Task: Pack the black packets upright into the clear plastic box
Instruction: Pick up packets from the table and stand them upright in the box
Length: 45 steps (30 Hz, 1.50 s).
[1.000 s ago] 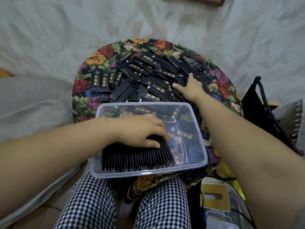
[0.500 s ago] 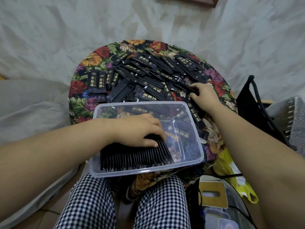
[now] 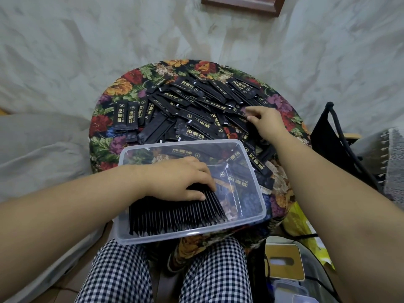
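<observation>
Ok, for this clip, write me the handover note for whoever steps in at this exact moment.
Left hand: rests on the upright row of packets, steadying it inside the clear box.
Right hand: fingers on the loose packets on the floral stool; grip unclear.
Done: one upright row fills the box's left part.
Left: the right part has no upright packets; many packets lie flat on the stool.
</observation>
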Each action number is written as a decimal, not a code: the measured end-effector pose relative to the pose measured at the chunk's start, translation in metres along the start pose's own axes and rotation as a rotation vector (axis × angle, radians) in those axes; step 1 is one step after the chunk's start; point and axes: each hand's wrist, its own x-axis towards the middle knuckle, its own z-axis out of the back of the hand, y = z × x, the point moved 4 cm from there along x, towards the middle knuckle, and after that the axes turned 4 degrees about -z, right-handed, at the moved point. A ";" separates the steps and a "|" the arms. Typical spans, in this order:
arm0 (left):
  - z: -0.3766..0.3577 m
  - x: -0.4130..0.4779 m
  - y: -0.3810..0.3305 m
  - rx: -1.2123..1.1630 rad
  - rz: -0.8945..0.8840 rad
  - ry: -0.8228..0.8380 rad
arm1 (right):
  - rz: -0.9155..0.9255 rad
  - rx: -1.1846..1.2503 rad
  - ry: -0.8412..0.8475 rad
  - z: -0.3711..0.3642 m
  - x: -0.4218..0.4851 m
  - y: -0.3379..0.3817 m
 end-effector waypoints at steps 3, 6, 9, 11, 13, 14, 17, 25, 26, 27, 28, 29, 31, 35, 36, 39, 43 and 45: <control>0.000 0.000 0.000 0.004 0.002 0.001 | 0.030 0.003 -0.036 0.006 0.000 -0.001; -0.001 0.000 0.000 0.006 0.015 0.012 | 0.081 -0.096 0.013 0.005 0.002 0.001; -0.001 0.000 0.001 0.008 0.022 0.018 | 0.063 -0.313 0.127 -0.003 0.005 0.002; -0.001 0.000 0.001 0.007 0.022 0.015 | 0.050 -0.377 0.111 -0.005 0.008 0.004; -0.001 0.000 0.000 0.002 0.018 0.011 | 0.041 -0.306 0.058 -0.004 0.010 0.008; 0.000 0.000 0.000 -0.002 0.017 0.009 | 0.026 -0.247 0.035 -0.003 0.011 0.009; 0.000 0.000 0.000 0.000 0.016 0.006 | -0.018 -0.106 -0.007 0.004 0.014 0.012; 0.000 0.001 -0.001 0.008 0.013 0.002 | -0.121 -0.099 -0.039 0.029 0.003 -0.009; 0.000 0.001 -0.001 0.010 0.013 0.003 | -0.133 -0.132 -0.004 0.029 0.000 -0.016; 0.000 0.000 -0.002 0.013 0.014 0.003 | -0.136 -0.150 0.039 0.028 -0.004 -0.022; 0.000 0.000 -0.002 0.015 0.014 0.002 | -0.128 -0.151 0.089 0.026 -0.008 -0.027; 0.000 0.000 -0.002 0.016 0.013 0.000 | -0.117 -0.134 0.140 0.023 -0.012 -0.033; 0.001 0.000 -0.002 0.012 0.016 0.000 | -0.107 -0.078 0.242 0.018 -0.021 -0.037; 0.001 0.000 -0.002 0.010 0.019 0.000 | -0.082 -0.113 0.293 0.019 -0.025 -0.036; 0.001 0.000 -0.002 0.010 0.021 0.001 | -0.090 -0.130 0.289 0.020 -0.025 -0.036; 0.000 -0.001 -0.002 0.010 0.026 0.003 | -0.098 -0.178 0.242 0.023 -0.022 -0.034; 0.001 -0.001 -0.002 0.005 0.022 0.000 | -0.089 -0.187 0.113 0.027 -0.018 -0.016; 0.001 -0.001 -0.002 0.002 0.024 0.004 | -0.109 -0.151 0.121 0.023 -0.012 -0.009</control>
